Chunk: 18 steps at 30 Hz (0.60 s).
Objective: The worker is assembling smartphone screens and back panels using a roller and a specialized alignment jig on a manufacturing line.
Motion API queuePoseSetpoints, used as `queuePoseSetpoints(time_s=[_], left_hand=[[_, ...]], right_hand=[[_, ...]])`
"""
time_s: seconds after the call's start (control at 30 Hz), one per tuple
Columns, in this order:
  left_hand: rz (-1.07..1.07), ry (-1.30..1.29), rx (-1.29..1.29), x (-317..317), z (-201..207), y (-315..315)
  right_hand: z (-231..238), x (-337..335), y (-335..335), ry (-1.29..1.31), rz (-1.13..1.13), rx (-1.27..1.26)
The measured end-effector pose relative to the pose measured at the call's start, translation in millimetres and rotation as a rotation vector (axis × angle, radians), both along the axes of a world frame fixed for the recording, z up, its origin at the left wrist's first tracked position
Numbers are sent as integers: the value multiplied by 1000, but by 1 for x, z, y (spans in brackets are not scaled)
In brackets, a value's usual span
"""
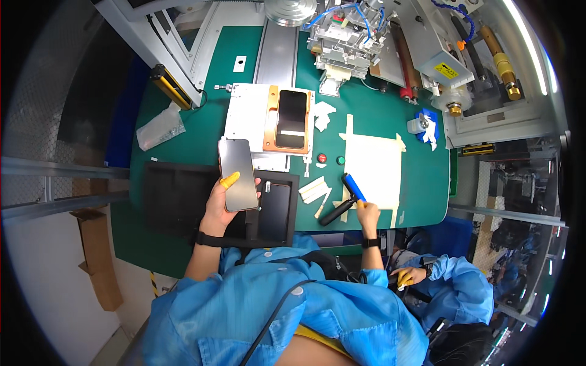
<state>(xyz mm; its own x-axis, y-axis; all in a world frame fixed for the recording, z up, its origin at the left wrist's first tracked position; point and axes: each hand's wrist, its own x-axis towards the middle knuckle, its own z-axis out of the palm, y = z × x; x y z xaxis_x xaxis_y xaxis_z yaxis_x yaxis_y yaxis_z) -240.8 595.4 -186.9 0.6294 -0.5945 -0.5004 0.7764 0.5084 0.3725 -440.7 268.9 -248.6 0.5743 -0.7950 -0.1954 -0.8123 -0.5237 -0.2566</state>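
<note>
My left hand (218, 204) is wrapped round a smartphone (240, 174), its dark glossy screen facing up and the thumb, in a yellow finger cot, across its edge. This phone is above a black foam tray (183, 198); a second phone (274, 210) lies in the tray's right compartment. My right hand (368, 218) is closed at the lower end of a hand roller with a blue cylinder (352, 185) and a black handle (337, 213). Its fingertips are partly hidden. Beyond the left hand, another phone (292, 119) rests in an orange-framed fixture (270, 125) on a white plate.
Right of the roller, a white sheet (375, 165) is taped to the green mat (424, 192). White strips (314, 190) and red and green buttons (321, 158) lie left of it. A metal press assembly (345, 46) stands behind. A co-worker's hand (414, 277) is at lower right.
</note>
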Motion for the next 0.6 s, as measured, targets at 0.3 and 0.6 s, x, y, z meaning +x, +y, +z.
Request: queuePoseSetpoints(time_s=[0.3, 0.6], left_hand=[[-9, -5, 57, -4, 14, 0], [47, 83, -7, -26, 8, 14]], right_hand=[[-45, 33, -16, -807, -797, 884], [67, 287, 22, -608, 134, 829]])
